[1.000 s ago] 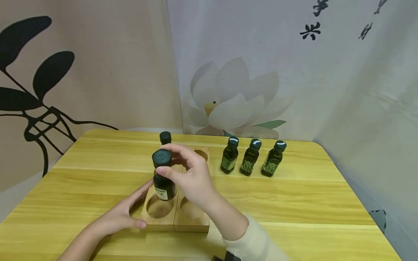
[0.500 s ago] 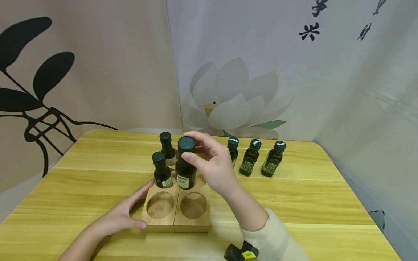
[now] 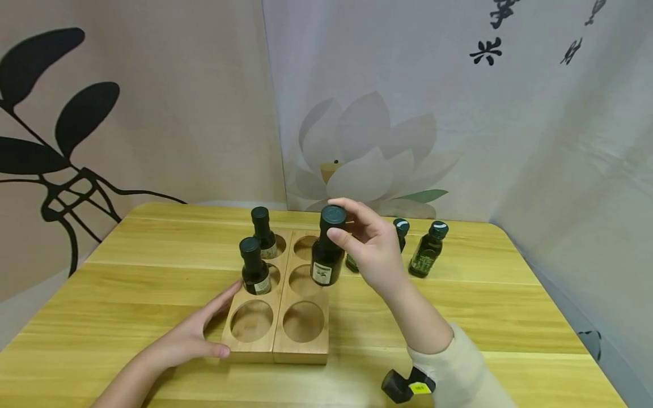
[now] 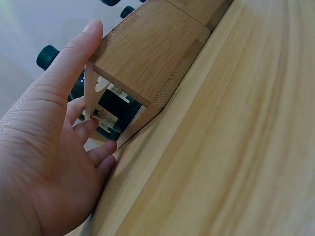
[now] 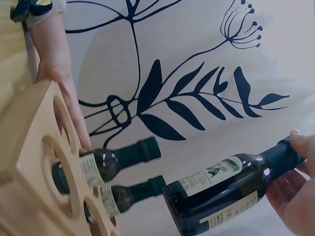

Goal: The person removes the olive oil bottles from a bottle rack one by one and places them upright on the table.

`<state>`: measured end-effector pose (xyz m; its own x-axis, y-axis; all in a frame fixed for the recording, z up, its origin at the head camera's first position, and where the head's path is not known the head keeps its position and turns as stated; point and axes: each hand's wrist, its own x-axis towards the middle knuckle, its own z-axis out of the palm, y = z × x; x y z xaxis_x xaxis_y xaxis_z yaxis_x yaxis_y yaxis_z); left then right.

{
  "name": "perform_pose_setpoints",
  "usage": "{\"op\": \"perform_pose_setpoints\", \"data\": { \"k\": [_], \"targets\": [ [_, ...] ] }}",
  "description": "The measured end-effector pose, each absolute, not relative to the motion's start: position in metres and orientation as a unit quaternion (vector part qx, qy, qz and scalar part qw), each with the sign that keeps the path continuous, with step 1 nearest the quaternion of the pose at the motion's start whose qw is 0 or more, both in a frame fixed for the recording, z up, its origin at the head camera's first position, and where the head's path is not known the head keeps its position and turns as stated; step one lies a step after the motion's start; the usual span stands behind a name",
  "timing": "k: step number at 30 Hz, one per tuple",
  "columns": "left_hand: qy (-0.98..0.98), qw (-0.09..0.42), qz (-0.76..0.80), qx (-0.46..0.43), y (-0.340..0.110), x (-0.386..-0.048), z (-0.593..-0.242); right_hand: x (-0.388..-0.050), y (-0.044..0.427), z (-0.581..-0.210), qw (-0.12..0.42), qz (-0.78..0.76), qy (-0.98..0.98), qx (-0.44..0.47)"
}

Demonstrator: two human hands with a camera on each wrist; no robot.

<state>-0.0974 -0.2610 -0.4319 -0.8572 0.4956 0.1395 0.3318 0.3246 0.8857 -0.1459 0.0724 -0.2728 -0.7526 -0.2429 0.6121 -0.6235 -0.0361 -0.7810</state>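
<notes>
Right hand (image 3: pixel 377 255) pinches one bottle (image 3: pixel 329 255) by its neck, long axis near upright — bottle left of that hand, over the right side of the rack (image 3: pixel 301 358). Left hand (image 3: pixel 194 334) farther off, loosely spread at rack's near-left corner. Right wrist view shows base-to-rack gap — head view doesn't.

Note soft light, faint sheen on your worktop (image 3: pixel 459 317); right wrist view's backdrop (image 5: pixel 202 64) washes out at upper right.
</notes>
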Motion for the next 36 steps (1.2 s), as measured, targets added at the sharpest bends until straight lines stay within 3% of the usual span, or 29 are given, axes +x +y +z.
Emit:
{"op": "perform_pose_setpoints", "data": {
  "k": [8, 36],
  "targets": [
    [0.813, 0.079, 0.521, 0.248, -0.261, -0.098, -0.431, -0.153, 0.093, -0.275, 0.166, 0.625, -0.702, 0.3],
    [0.813, 0.075, 0.518, 0.254, -0.26, -0.097, -0.43, -0.168, 0.135, -0.312, 0.133, 0.618, -0.743, 0.219]
  ]
}}
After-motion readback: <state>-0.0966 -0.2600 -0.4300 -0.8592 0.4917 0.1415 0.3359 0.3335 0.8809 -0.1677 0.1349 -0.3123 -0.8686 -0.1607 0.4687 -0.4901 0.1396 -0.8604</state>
